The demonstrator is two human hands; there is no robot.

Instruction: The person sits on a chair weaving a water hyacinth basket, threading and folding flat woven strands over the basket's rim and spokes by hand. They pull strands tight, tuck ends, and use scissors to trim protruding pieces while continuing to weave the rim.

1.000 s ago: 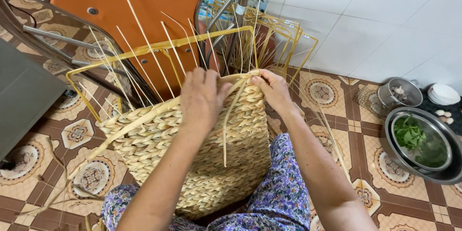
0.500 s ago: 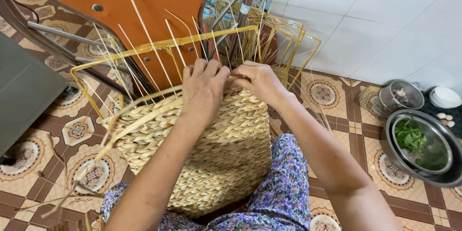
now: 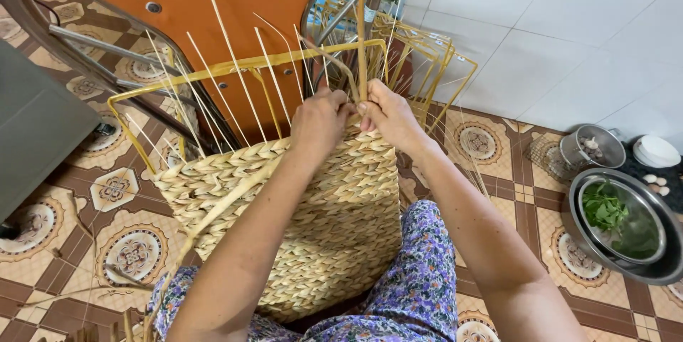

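Observation:
A half-woven straw basket (image 3: 327, 221) rests on my lap, its braided wall built around a yellow wire frame (image 3: 235, 68) with thin upright stakes. My left hand (image 3: 320, 120) and my right hand (image 3: 388, 116) meet at the top edge of the weave. Both pinch a flat straw strand (image 3: 363, 29) that runs straight up from my fingers. Another loose strand (image 3: 213, 221) trails down along my left forearm.
An orange chair seat (image 3: 206, 0) on a metal frame stands tipped behind the basket. More yellow wire frames (image 3: 427, 57) lean against the white tiled wall. At the right sit a steel bowl with green leaves (image 3: 622, 224), a small metal pot (image 3: 590, 148) and a white dish (image 3: 656, 151).
My hands have moved up from the basket's wall to its top edge and come together. The strand that hung down over the weave is now pulled upright.

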